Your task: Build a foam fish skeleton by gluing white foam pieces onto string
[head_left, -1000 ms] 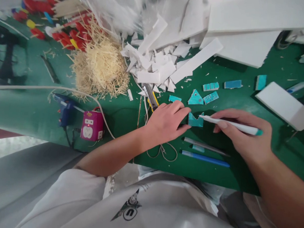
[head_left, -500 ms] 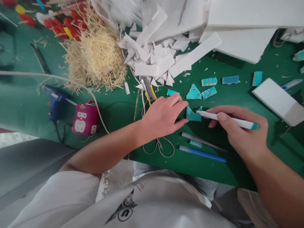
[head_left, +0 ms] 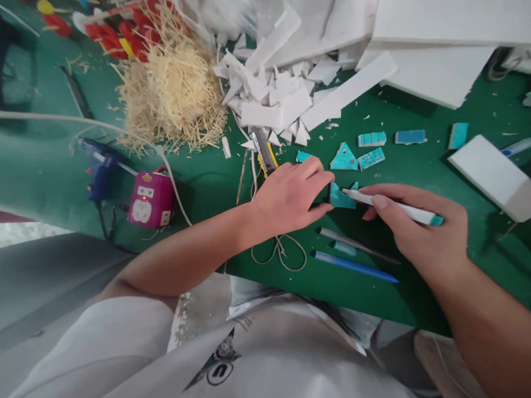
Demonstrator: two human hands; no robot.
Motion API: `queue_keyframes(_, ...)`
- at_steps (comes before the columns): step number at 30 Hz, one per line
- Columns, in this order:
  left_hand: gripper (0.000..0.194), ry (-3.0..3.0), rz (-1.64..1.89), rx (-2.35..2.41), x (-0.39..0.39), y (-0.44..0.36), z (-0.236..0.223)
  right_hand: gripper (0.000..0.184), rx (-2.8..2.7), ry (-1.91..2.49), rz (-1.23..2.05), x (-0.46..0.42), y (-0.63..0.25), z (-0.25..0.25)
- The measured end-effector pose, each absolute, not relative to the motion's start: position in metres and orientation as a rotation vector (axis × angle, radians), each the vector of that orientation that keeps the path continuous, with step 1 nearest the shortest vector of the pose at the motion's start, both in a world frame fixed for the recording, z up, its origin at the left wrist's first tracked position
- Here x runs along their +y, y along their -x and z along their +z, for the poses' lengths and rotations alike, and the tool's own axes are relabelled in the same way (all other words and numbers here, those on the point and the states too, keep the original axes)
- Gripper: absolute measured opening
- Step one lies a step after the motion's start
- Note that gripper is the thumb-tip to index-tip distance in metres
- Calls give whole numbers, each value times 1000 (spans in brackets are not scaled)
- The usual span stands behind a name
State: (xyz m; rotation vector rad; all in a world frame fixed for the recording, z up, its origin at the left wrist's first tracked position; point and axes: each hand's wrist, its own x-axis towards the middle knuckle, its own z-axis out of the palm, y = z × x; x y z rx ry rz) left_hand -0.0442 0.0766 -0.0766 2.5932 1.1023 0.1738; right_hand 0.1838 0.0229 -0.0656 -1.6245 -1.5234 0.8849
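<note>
My right hand (head_left: 421,216) is closed around a white marker (head_left: 411,212) with a teal end. Its tip touches a small turquoise foam piece (head_left: 343,198) that has a notched top edge. At the left side of that piece, the thumb and fingers of my left hand (head_left: 292,194) pinch it against the green table. Just above lie a turquoise triangle (head_left: 344,157) with dots, a striped block (head_left: 372,139), a dotted block (head_left: 371,159) and a blue block (head_left: 410,137). A yellow box cutter (head_left: 264,151) lies partly under my left hand.
White foam scraps (head_left: 281,101) and a straw heap (head_left: 173,97) lie at the back. A pink power socket (head_left: 150,199) and a blue glue gun (head_left: 101,169) stand left. A blue pen (head_left: 354,266) lies near the front edge; a white foam block (head_left: 499,178) sits right.
The marker tip has moved slightly left across the notched foam piece. My left hand stays at the piece's left side. The whole view has shifted a little.
</note>
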Motion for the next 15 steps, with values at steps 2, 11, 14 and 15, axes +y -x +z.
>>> queue_keyframes(2,37,-2592,178,1099,77,44,-76,10,-1534,1609,914,23,-184,-66)
queue_keyframes(11,34,-2586,151,1089,77,44,-75,13,-1543,1552,840,21,-190,-82)
queue_keyframes(14,33,-2587,144,1088,77,44,-74,14,-1474,1557,848,22,-190,-80)
queue_keyframes(15,33,-2585,141,1088,78,45,-74,14,-1466,1558,849,22,-189,-80)
